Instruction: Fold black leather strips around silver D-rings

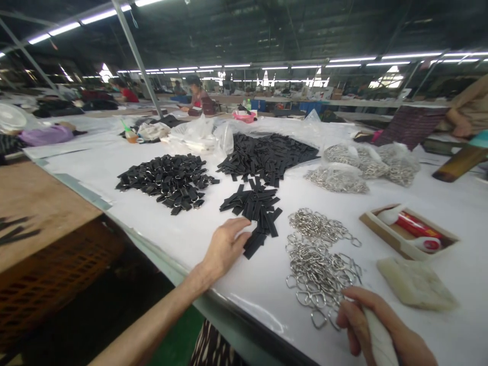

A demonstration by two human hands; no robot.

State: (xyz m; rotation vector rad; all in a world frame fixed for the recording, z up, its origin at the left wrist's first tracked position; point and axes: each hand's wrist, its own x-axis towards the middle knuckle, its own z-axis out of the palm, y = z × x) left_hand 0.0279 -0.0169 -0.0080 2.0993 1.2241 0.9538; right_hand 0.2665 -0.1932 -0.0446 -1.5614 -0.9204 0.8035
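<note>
My left hand [225, 245] lies flat on the white table [160, 229], fingers spread, its fingertips touching the near end of a small heap of black strips [256, 209]. My right hand [375, 328] rests at the near edge of a pile of silver metal D-rings [318, 259], curled around a white wrapped object; a bandage covers one finger. Farther back lies a big pile of black strips [267, 152]. To its left sits a pile of black strips with rings fitted on them [168, 180].
Clear bags of metal rings [362, 165] lie at the back right. A shallow box with a red tube [409, 231] and a pale cloth [415, 282] sit right of the rings. A brown bench [41, 203] stands at left. Other people work at far tables.
</note>
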